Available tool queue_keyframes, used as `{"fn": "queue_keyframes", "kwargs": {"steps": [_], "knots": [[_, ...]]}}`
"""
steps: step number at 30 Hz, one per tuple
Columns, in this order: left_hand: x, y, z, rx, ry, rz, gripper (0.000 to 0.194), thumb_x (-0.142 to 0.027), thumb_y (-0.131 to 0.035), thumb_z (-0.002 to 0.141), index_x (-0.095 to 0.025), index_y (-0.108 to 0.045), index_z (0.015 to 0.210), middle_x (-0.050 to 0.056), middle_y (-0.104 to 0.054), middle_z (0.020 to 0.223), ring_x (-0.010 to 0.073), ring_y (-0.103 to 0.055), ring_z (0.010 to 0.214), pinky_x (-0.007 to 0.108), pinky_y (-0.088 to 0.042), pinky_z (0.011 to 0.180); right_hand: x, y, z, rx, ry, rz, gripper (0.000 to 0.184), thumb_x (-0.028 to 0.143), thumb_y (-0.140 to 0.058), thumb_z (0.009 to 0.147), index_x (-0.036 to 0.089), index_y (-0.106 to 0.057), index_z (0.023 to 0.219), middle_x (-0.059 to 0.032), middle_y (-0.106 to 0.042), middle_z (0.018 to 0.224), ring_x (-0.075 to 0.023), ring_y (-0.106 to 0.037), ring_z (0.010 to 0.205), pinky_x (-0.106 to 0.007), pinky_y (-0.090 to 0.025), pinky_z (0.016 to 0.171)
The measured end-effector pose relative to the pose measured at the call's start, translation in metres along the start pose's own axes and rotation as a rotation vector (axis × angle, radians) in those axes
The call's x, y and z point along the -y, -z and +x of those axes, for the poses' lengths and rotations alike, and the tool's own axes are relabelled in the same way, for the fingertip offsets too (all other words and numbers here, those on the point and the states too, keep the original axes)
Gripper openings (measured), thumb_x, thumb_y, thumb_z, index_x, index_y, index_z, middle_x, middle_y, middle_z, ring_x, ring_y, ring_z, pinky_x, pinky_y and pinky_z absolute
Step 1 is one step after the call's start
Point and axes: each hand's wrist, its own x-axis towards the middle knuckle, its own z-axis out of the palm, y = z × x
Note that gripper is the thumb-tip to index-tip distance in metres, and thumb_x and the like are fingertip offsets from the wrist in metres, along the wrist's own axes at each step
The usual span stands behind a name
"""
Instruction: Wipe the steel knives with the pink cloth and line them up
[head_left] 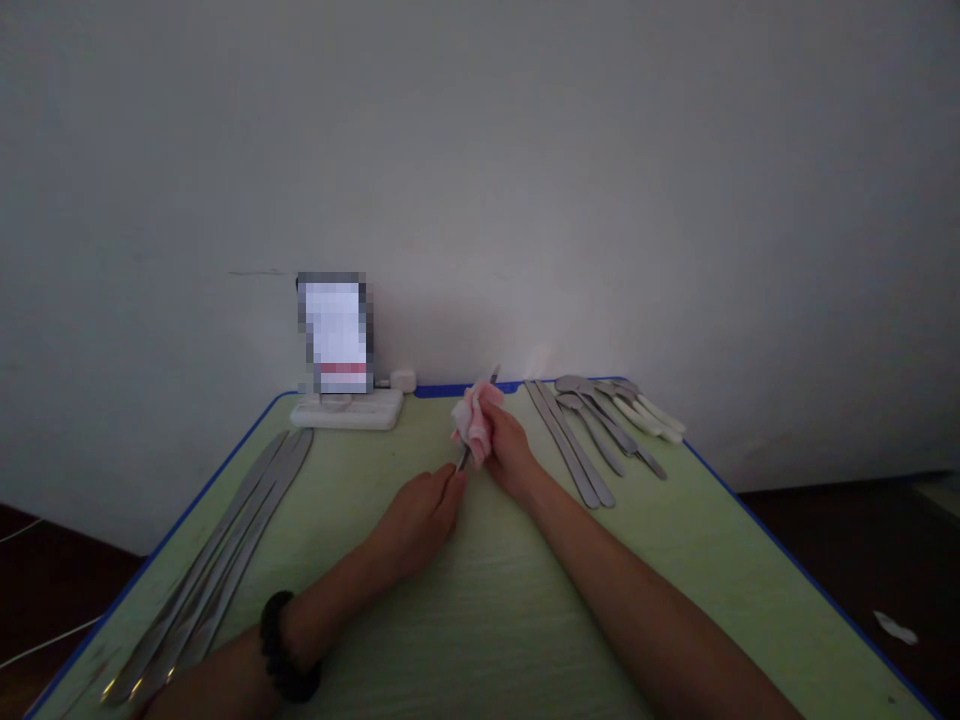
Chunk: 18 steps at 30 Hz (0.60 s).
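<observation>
My left hand (421, 513) pinches the near end of a thin metal utensil (465, 459) above the green table (480, 600). My right hand (504, 447) is closed on a pink and white cloth (471, 420) wrapped round the utensil's middle. The utensil's far tip (493, 375) sticks out beyond the cloth. A dark bead bracelet (283, 648) sits on my left wrist.
Several long metal utensils (225, 560) lie along the table's left edge. More knives (570, 445) and spoons (615, 415) lie at the back right. A white stand (349, 410) with a blurred screen (335, 335) stands against the wall. The table has a blue rim (787, 560).
</observation>
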Motion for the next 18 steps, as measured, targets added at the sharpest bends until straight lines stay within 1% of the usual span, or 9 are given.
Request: {"fn": "queue_keyframes", "kwargs": {"steps": [2, 3, 5, 8, 12, 15, 16, 18], "knots": [[-0.0013, -0.0006, -0.0021, 0.021, -0.066, 0.190, 0.032, -0.026, -0.022, 0.091, -0.019, -0.049, 0.075, 0.006, -0.058, 0.071, 0.0203, -0.052, 0.067, 0.032, -0.038, 0.066, 0.0012, 0.0003, 0.0030, -0.073, 0.014, 0.077, 0.019, 0.037, -0.063, 0.067, 0.018, -0.061, 0.071, 0.0000, -0.062, 0.063, -0.0128, -0.054, 0.057, -0.025, -0.044, 0.056], [-0.0018, -0.0010, -0.0032, 0.033, -0.087, 0.250, 0.034, -0.025, -0.021, 0.091, -0.018, -0.051, 0.076, 0.008, -0.059, 0.073, 0.0212, -0.052, 0.069, 0.033, -0.037, 0.068, 0.0019, 0.0005, 0.0041, -0.095, 0.014, 0.107, 0.018, 0.036, -0.063, 0.067, 0.018, -0.060, 0.071, -0.0001, -0.062, 0.064, -0.0127, -0.054, 0.057, -0.025, -0.045, 0.055], [-0.0026, -0.0015, -0.0050, 0.044, -0.099, 0.296, 0.037, -0.026, -0.020, 0.092, -0.018, -0.053, 0.078, 0.009, -0.061, 0.075, 0.0220, -0.053, 0.070, 0.034, -0.037, 0.069, 0.0036, 0.0014, 0.0056, -0.112, 0.013, 0.160, 0.015, 0.034, -0.062, 0.069, 0.019, -0.059, 0.071, 0.0002, -0.062, 0.065, -0.0121, -0.054, 0.056, -0.024, -0.046, 0.054], [-0.0029, -0.0012, -0.0057, 0.032, -0.111, 0.287, 0.040, -0.030, -0.021, 0.092, -0.018, -0.055, 0.074, 0.009, -0.061, 0.072, 0.0225, -0.052, 0.069, 0.034, -0.036, 0.069, 0.0056, 0.0033, 0.0066, -0.119, 0.024, 0.223, 0.010, 0.029, -0.059, 0.072, 0.019, -0.057, 0.070, 0.0018, -0.060, 0.062, -0.0104, -0.052, 0.053, -0.023, -0.045, 0.053], [-0.0024, 0.0007, -0.0042, 0.015, -0.076, 0.148, 0.042, -0.036, -0.027, 0.090, -0.020, -0.054, 0.062, 0.004, -0.058, 0.061, 0.0199, -0.052, 0.065, 0.030, -0.036, 0.065, 0.0060, 0.0059, 0.0093, -0.154, 0.028, 0.245, 0.012, 0.027, -0.058, 0.074, 0.020, -0.054, 0.066, 0.0022, -0.058, 0.057, -0.0100, -0.051, 0.049, -0.023, -0.044, 0.051], [-0.0020, 0.0017, -0.0034, 0.036, -0.053, -0.015, 0.042, -0.039, -0.030, 0.089, -0.020, -0.056, 0.062, -0.002, -0.052, 0.046, 0.0162, -0.053, 0.054, 0.027, -0.038, 0.067, 0.0054, 0.0069, 0.0104, -0.173, 0.059, 0.231, 0.014, 0.030, -0.062, 0.072, 0.020, -0.055, 0.067, 0.0016, -0.060, 0.060, -0.0104, -0.052, 0.052, -0.024, -0.045, 0.052], [-0.0019, 0.0018, -0.0031, 0.048, -0.034, -0.070, 0.042, -0.041, -0.030, 0.089, -0.020, -0.057, 0.064, -0.004, -0.050, 0.042, 0.0153, -0.053, 0.049, 0.026, -0.038, 0.066, 0.0053, 0.0068, 0.0098, -0.160, 0.070, 0.215, 0.016, 0.033, -0.063, 0.072, 0.020, -0.055, 0.068, 0.0012, -0.061, 0.062, -0.0106, -0.053, 0.053, -0.024, -0.045, 0.053], [-0.0017, 0.0023, -0.0026, 0.050, 0.026, -0.187, 0.043, -0.045, -0.031, 0.088, -0.020, -0.058, 0.066, -0.006, -0.049, 0.040, 0.0143, -0.051, 0.044, 0.024, -0.039, 0.059, 0.0054, 0.0059, 0.0064, -0.091, 0.069, 0.153, 0.022, 0.040, -0.065, 0.070, 0.020, -0.058, 0.072, 0.0004, -0.062, 0.064, -0.0114, -0.054, 0.055, -0.024, -0.045, 0.055]]}}
